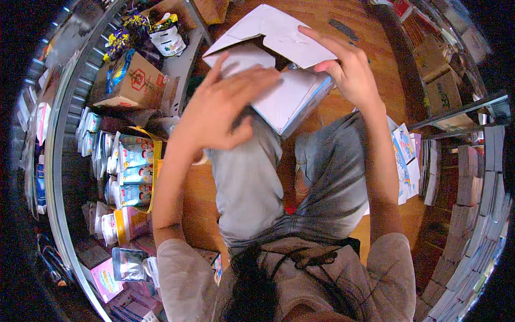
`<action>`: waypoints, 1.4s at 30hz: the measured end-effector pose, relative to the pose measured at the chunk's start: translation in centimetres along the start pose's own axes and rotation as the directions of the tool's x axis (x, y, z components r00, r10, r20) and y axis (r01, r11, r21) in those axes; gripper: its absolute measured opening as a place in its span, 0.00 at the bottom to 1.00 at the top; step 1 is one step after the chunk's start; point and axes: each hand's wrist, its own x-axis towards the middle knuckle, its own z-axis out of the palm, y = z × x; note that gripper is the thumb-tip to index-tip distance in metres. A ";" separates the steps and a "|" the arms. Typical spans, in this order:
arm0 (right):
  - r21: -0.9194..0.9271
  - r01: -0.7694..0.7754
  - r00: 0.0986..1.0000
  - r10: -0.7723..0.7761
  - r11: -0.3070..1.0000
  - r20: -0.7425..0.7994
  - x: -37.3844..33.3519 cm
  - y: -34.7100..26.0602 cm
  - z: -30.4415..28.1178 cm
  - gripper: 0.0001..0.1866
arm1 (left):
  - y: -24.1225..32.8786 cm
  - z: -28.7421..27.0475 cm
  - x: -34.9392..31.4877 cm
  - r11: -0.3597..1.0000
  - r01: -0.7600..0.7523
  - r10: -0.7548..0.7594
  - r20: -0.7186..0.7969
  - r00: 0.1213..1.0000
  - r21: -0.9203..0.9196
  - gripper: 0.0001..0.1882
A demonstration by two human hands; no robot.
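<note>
A white cardboard box (284,96) with blue along its side is tilted at my knees, its top flaps partly raised. Between the flaps a dark gap shows; what lies inside I cannot make out. My left hand (228,102), smeared by motion, is over the left part of the box with its fingers apart and nothing in them. At the right corner my right hand (348,70) grips the box's flap, index finger stretched along the top and thumb pressed at the edge.
Left of me, a metal shelf holds a brown carton (131,80), a yellow-edged bin (156,172) of blue packets and a white pouch (167,40). Stacked boxes (466,177) line the right side. Blue-and-white packages (405,161) lie by my right arm. Wooden floor (196,188) shows around my legs.
</note>
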 end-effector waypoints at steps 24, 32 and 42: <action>0.119 0.004 0.972 0.024 0.993 -0.234 0.2 -2.0 0.0 0.42 | 3.1 1.0 0.9 0.993 -0.122 0.117 -0.259 0.959 -0.004 0.32; 0.117 -0.134 0.981 0.148 0.984 -0.122 0.2 -3.3 -1.4 0.29 | 2.6 1.7 0.9 0.979 -0.167 0.129 -0.271 0.954 -0.121 0.30; 0.039 -0.021 0.988 0.027 0.999 -0.152 -0.3 -0.7 -0.5 0.26 | 0.6 0.4 0.9 0.973 -0.161 0.138 -0.137 0.981 -0.169 0.34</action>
